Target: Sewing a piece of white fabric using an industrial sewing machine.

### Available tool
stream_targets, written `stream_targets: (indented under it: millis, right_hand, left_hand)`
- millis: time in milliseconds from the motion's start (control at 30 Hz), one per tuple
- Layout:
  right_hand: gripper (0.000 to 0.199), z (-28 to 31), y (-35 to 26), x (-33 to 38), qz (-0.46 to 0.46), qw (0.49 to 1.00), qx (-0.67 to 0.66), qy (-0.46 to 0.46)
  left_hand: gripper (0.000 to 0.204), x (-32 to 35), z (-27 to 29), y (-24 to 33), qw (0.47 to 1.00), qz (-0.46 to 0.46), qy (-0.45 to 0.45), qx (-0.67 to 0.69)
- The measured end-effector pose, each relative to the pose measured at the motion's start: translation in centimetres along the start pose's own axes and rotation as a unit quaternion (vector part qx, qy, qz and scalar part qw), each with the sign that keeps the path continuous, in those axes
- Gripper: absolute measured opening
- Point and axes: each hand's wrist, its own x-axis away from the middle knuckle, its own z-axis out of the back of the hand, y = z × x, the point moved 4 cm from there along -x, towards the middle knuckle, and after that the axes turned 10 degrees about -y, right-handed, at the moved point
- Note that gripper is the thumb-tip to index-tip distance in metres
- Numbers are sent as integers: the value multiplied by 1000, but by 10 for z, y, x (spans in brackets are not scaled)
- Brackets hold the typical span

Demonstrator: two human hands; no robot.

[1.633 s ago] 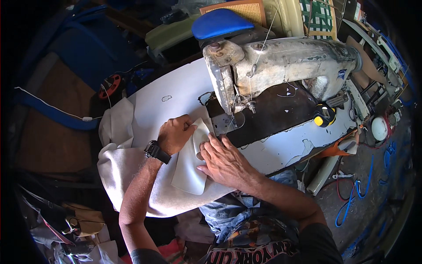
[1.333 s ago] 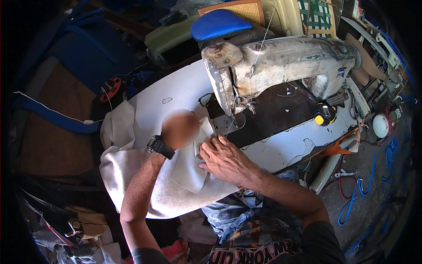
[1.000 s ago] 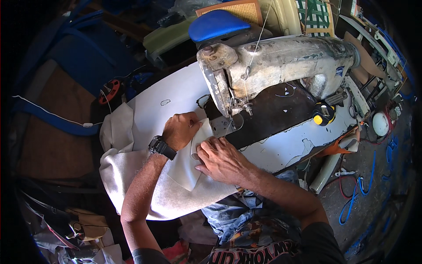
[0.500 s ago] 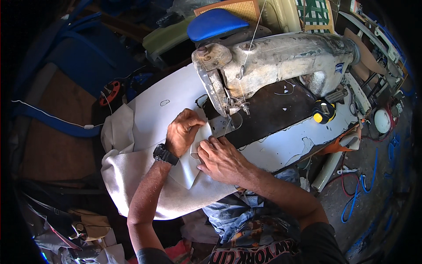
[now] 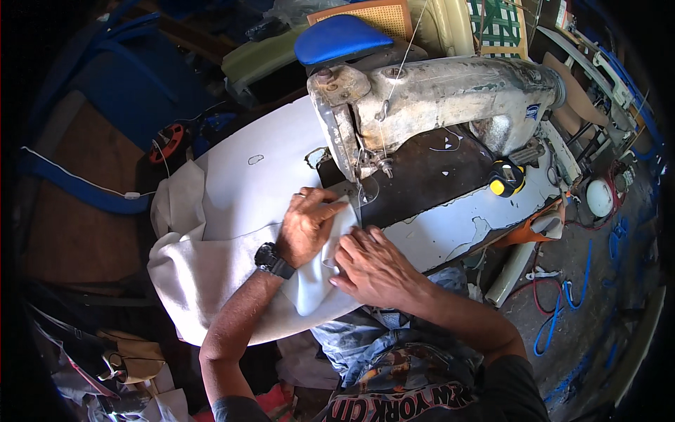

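A large piece of pale cloth (image 5: 204,278) drapes over the left end of a white sewing table (image 5: 246,133). My left hand (image 5: 306,224), with a dark watch on its wrist, pinches the upper edge of a folded white strip (image 5: 313,292) of this material. Close beside it, my right hand (image 5: 380,269) grips the strip's right side with bent fingers; its fingertips are partly hidden. Just above both hands stands the needle end of an old, worn sewing machine (image 5: 436,95). A thread runs down to its needle area.
A yellow and black tape measure (image 5: 506,178) lies on the table's right part. Behind the machine is a blue padded seat (image 5: 343,39). A red reel (image 5: 167,143) sits left of the table. Blue cord (image 5: 552,323) lies on the floor at right.
Both hands have shifted slightly right and down with the white strip, its top edge now nearer the needle. The whole view has moved a little too.
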Motion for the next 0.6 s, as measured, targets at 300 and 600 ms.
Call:
stream_targets:
  millis: [300,600]
  right_hand:
    - [58,-3,-3,37,-21,998,45,29]
    - [61,-5,1,37,-11,999,3,39]
  left_hand:
    - [31,-7,-12,27,999,10,6,40]
    - [28,-14,-7,21,999,20,4,43]
